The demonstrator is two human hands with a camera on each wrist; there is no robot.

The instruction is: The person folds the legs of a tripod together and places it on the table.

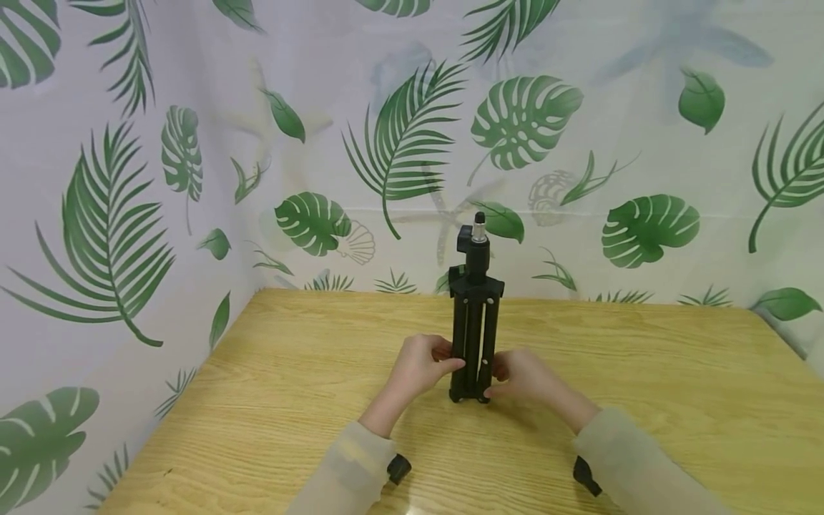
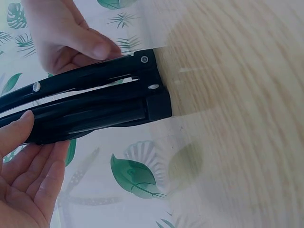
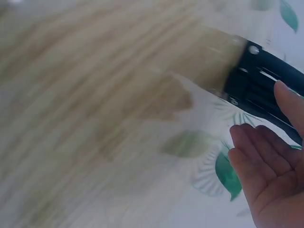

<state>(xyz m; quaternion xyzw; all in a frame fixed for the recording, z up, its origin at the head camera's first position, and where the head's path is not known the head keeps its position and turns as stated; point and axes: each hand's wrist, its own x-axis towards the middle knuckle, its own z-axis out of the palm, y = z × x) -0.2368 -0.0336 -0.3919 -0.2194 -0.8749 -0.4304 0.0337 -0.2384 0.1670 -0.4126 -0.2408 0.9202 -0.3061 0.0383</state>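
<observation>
Leaf-print white backdrop [image 1: 412,164] behind and left of pale wood-grain table [image 1: 618,343].

Leaf-print sheeting [image 1: 412,143] behind a wood-grain table [image 1: 309,365] suggests a curtained nook.

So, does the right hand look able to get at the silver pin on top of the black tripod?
Probably yes: the right hand is low beside the black tripod, and nothing visible covers the silver pin or blocks the way up.

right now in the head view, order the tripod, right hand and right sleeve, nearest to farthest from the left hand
1. Tripod: touching the left hand
2. Right hand: just right of the tripod
3. Right sleeve: farther right
</observation>
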